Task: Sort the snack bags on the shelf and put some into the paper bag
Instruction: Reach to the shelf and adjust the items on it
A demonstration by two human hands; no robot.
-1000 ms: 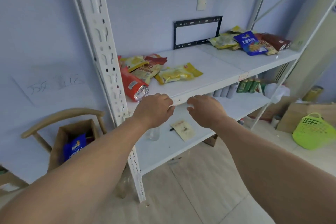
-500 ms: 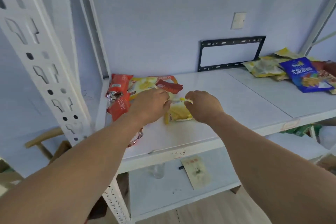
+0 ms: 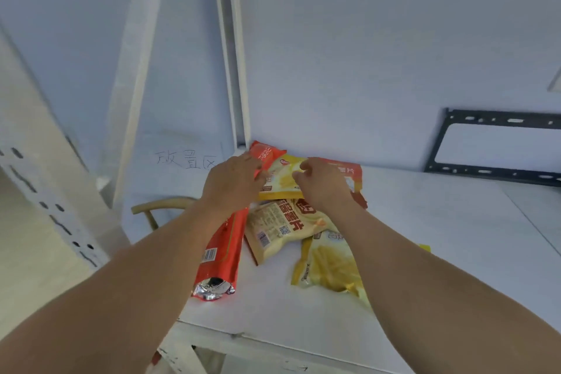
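On the white shelf [image 3: 440, 252] lies a heap of snack bags. My left hand [image 3: 230, 182] and my right hand [image 3: 321, 188] are both on the rearmost one, a yellow-and-red chip bag [image 3: 282, 171] against the wall. The left fingers curl over its left red edge, and the right fingers pinch its upper middle. In front of it lie a pale yellow chip bag [image 3: 279, 228], a bright yellow bag [image 3: 331, 267] partly under my right forearm, and a long red bag [image 3: 221, 252] with a silver end. No paper bag is in view.
A black metal bracket [image 3: 498, 146] leans on the wall at the back right. White perforated shelf uprights [image 3: 39, 191] stand at the left. A wooden chair back [image 3: 164, 206] shows below a handwritten wall sign [image 3: 185, 158].
I have stepped in close to the shelf. Both hands moved from below the shelf edge, over the front bags, onto the rear yellow-and-red bag.
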